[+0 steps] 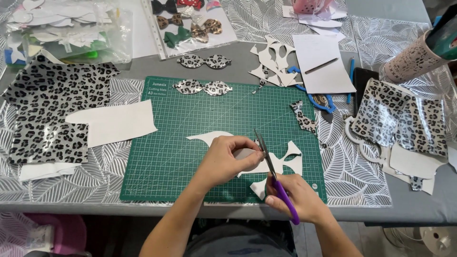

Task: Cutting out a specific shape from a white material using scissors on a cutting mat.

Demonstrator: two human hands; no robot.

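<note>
The left hand pinches the thin, floppy white cut-out sheet close beside the blades, while the right hand has its fingers closed through the purple-handled scissors.

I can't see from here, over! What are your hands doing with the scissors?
Left hand pinching white sheet. Right hand working purple-handled scissors, blades in the sheet. Green cutting mat underneath, nothing blocking.

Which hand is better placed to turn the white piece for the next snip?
Probably the left hand: its fingers already pinch the white piece at the blades. The right hand is occupied with the purple-handled scissors over the green cutting mat.
</note>
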